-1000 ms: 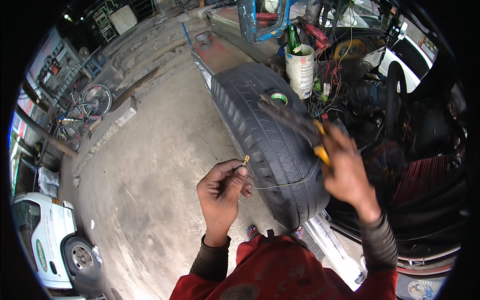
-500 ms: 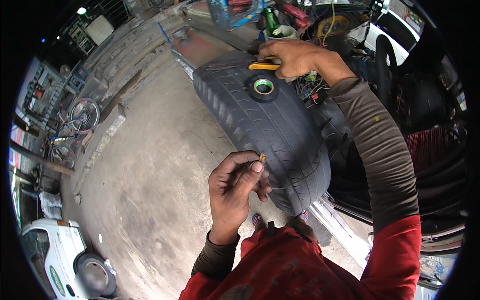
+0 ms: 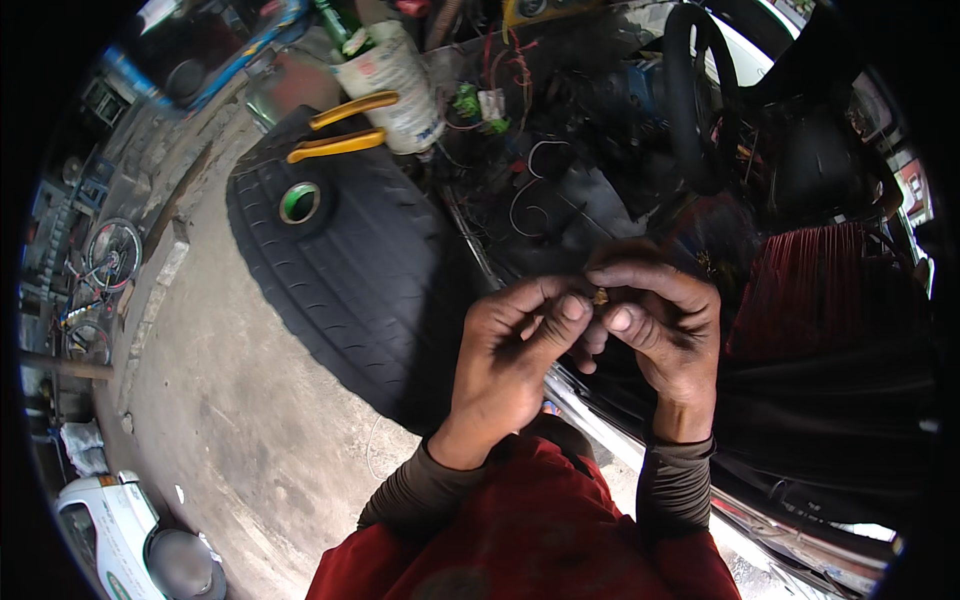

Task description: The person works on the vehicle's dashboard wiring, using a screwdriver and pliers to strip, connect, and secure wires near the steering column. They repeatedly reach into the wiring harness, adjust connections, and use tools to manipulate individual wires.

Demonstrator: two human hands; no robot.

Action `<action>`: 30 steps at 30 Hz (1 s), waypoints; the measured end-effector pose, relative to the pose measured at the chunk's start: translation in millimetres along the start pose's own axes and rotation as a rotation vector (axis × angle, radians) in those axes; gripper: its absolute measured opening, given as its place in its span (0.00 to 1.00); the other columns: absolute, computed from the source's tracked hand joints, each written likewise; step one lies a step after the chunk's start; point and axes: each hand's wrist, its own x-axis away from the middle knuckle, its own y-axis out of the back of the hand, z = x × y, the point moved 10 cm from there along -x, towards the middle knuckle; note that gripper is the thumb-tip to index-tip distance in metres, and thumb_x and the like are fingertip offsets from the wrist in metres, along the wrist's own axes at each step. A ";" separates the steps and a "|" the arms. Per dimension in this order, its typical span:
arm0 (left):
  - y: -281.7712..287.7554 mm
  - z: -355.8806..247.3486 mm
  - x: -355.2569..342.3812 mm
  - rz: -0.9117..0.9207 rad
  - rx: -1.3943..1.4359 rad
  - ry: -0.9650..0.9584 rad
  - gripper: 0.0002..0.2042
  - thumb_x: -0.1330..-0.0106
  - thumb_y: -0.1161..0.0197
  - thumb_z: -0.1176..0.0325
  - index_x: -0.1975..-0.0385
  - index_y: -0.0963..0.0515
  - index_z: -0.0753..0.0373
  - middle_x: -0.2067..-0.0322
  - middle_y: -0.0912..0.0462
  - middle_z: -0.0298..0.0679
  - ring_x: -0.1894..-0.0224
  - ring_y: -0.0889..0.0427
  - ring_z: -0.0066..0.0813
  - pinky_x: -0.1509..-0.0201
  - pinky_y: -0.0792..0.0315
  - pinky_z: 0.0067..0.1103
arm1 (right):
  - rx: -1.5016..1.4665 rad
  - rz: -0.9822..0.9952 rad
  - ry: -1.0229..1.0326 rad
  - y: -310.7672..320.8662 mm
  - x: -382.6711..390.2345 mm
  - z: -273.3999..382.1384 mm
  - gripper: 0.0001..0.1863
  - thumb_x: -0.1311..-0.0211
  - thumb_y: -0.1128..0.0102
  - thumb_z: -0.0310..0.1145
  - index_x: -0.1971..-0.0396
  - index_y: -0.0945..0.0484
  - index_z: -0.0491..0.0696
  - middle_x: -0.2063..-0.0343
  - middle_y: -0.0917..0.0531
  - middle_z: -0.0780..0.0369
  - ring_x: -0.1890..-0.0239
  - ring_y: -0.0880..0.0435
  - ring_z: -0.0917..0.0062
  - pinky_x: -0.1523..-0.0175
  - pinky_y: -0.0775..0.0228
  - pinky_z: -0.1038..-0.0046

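Close together in front of my body, my left hand (image 3: 510, 345) and my right hand (image 3: 665, 330) meet at the fingertips. Between their thumbs and forefingers is a small brass-coloured metal piece (image 3: 600, 297); both hands pinch it. Its exact kind is too small to make out, and the fingers partly cover it. To the left lies a black tyre (image 3: 350, 290). A roll of black tape (image 3: 299, 203) with a green-edged core rests on its tread. Beyond the roll are yellow-handled pliers (image 3: 345, 128), handles spread, their jaws hidden from sight.
A white bucket (image 3: 395, 85) holding a green bottle (image 3: 335, 22) stands behind the tyre. Right of it is an opened-up vehicle interior with loose wires (image 3: 490, 95) and a steering wheel (image 3: 690, 100). Bicycles (image 3: 112, 255) and a white vehicle (image 3: 110, 520) are at the far left.
My right hand has let go of the pliers and come back to join my left hand at the brass-coloured piece. The view has swung right, toward the vehicle interior.
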 end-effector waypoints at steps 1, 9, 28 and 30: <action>-4.8 10.1 -7.3 0.011 0.062 0.029 0.12 0.24 0.39 0.64 0.57 0.20 0.68 0.70 0.18 0.35 0.70 0.20 0.18 0.68 0.22 0.18 | 0.047 0.006 -0.003 8.8 -1.5 4.0 0.15 0.40 0.28 0.23 0.53 0.16 0.35 0.54 0.17 0.54 0.65 0.15 0.76 0.63 0.18 0.77; -40.4 34.4 -34.0 0.175 0.458 0.246 0.13 0.22 0.44 0.59 0.58 0.25 0.65 0.76 0.31 0.30 0.80 0.33 0.15 0.80 0.38 0.13 | 0.526 -0.111 0.209 39.6 -18.9 38.8 0.11 0.44 0.31 0.16 0.59 0.13 0.40 0.67 0.13 0.58 0.66 0.13 0.76 0.60 0.23 0.76; 6.5 4.9 -27.0 -0.066 0.120 0.305 0.12 0.24 0.40 0.64 0.67 0.26 0.65 0.78 0.28 0.33 0.83 0.23 0.21 0.89 0.32 0.17 | 0.918 -0.079 0.376 -4.2 -17.9 30.5 0.13 0.47 0.33 0.16 0.60 0.13 0.39 0.68 0.12 0.57 0.67 0.11 0.77 0.62 0.21 0.77; 10.9 5.6 -26.5 -0.084 0.082 0.293 0.11 0.25 0.40 0.64 0.67 0.26 0.65 0.78 0.28 0.33 0.83 0.23 0.20 0.89 0.32 0.16 | 0.918 -0.080 0.376 -4.6 -15.5 24.5 0.15 0.48 0.32 0.17 0.58 0.14 0.39 0.67 0.12 0.57 0.67 0.11 0.77 0.62 0.20 0.77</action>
